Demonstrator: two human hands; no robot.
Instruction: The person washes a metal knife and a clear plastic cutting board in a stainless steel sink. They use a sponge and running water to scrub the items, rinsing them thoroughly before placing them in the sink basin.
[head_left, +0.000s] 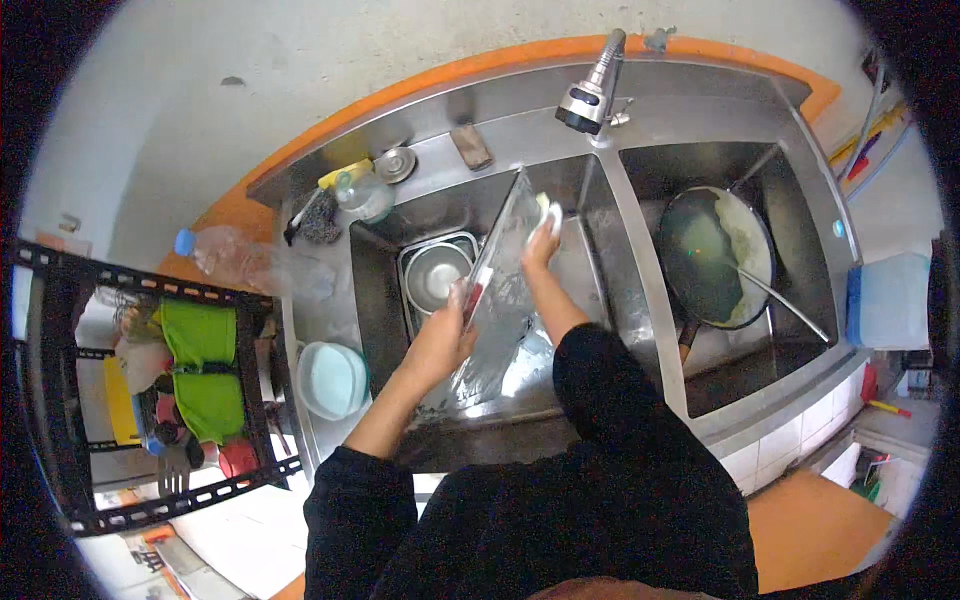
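My left hand (442, 337) grips the near edge of a thin, shiny flat panel (504, 232), which stands tilted over the left sink basin (379, 262). A red and white patch shows on the panel beside my fingers. Whether it is clear plastic or metal I cannot tell. My right hand (541, 246) holds a white and yellow sponge or cloth (553, 216) at the panel's right face, where wet streaks show. Behind my left hand, a round metal bowl (435, 276) sits in a rectangular metal pan (407, 251) in the basin.
The right basin holds a wok (701, 255) with cloudy liquid and a long metal handle (787, 307). A faucet (589, 105) rises behind the divider. Along the left ledge are a plastic tub (330, 381), plastic bottles (232, 255), a scouring pad (319, 217) and a brown block (471, 146).
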